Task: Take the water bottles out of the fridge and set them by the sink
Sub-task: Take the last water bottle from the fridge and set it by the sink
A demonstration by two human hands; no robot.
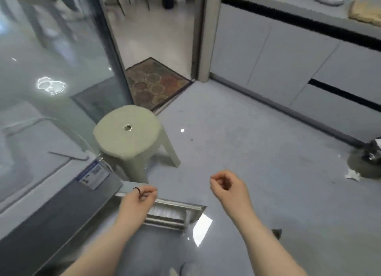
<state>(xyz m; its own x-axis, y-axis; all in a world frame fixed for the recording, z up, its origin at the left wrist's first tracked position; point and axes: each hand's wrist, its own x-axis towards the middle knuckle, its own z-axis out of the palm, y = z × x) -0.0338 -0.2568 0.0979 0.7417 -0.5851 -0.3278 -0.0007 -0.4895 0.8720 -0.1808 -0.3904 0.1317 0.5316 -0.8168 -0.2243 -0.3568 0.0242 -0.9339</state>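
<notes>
The left hand (139, 199) is hanging nearest the camera, fingers curled loosely with a dark ring showing, gripping nothing. Behind it a pale stool (128, 131) is standing on the grey floor (257, 152), just beside a glass door (51, 59). The right hand (227, 186) is curling loosely too, empty. Cabinets (288, 55) are lining the floor's right edge. No water bottles are showing anywhere.
</notes>
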